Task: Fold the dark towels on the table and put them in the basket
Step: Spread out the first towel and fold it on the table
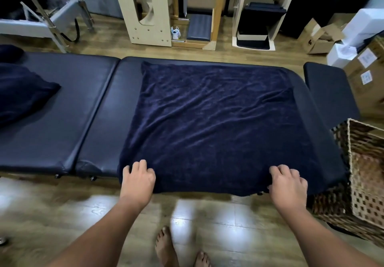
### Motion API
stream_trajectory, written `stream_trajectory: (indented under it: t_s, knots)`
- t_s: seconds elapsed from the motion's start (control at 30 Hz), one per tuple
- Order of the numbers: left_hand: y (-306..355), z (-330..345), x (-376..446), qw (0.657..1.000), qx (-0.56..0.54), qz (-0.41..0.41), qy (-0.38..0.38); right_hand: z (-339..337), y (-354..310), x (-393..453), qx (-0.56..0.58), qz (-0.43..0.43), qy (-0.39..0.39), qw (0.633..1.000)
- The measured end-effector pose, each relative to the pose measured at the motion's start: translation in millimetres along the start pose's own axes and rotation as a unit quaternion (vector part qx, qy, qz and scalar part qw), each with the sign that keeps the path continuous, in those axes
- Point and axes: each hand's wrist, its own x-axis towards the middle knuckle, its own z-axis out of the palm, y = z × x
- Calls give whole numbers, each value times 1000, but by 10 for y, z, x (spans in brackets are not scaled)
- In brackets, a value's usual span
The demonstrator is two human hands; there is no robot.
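Both hands sat on the near hem of the towel (212, 125) mid-frame: left hand (138, 180) and right hand (287, 184), fingers curled, pinching cloth. It lay flat on the desk (62, 104). Looked soft, floppy, so grab corners. Basket (365, 175) was lower right.

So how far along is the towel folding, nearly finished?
Barely started. The woven wicker basket looks empty. In hand: both the left hand and right hand rest on the near edge of the spread dark navy towel, unfolded. Left: folding it, plus the dark heap farther left.
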Motion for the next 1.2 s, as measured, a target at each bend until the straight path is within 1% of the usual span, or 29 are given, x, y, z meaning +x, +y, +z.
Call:
stream_trajectory:
  t_s: [0.13,0.2,0.23,0.3,0.33,0.43,0.5,0.53,0.6,0.63,0.7,0.77,0.9,0.97,1.0,1.07,1.1,1.13,1.2]
  knots:
    - [-30,-87,88,998,6,34,-61,21,105,28,-9,-82,13,997]
    - [-50,-206,124,996,-50,23,-73,-6,163,71,-5,-95,-11,995]
    - [-61,-271,148,992,-94,3,-80,-28,198,88,-3,-100,-20,995]
    - [-81,-349,237,980,-179,-47,-74,-77,257,104,26,-113,-9,993]
    - [-100,-366,277,974,-205,-58,-73,-99,270,107,46,-117,7,992]
    - [-145,-433,429,980,-185,-41,-61,-250,252,204,129,-94,37,986]
    - [-186,-505,545,982,-171,-57,-62,-354,221,336,182,-82,38,979]
    - [-222,-542,637,979,-179,-70,-61,-412,203,427,192,-93,50,976]
    - [-303,-619,854,975,-200,-82,-59,-478,203,636,176,-140,87,971]
    - [-353,-673,977,976,-200,-72,-55,-502,210,766,162,-158,100,969]
    - [-448,-822,1247,979,-193,-43,-44,-595,205,1041,136,-178,114,968]
    - [-539,-978,1570,986,-164,-25,-34,-725,170,1338,108,-180,115,971]
    - [-603,-1223,2277,992,-126,-25,-10,-981,-10,1938,55,-144,74,985]
    - [-577,-1270,2600,991,-124,-37,25,-1082,-164,2215,32,-110,59,992]
    - [-548,-1274,2717,990,-125,-44,46,-1122,-240,2306,15,-88,45,995]
    - [-485,-1246,2936,988,-134,-37,67,-1159,-405,2461,-4,-58,-9,998]
    - [-444,-1232,3004,988,-144,-15,57,-1141,-480,2501,-7,-63,-39,997]
    - [-391,-1217,3039,988,-147,20,29,-1098,-545,2515,-10,-84,-69,994]
    - [-278,-1190,2996,985,-123,105,-52,-979,-620,2462,-8,-132,-130,983]
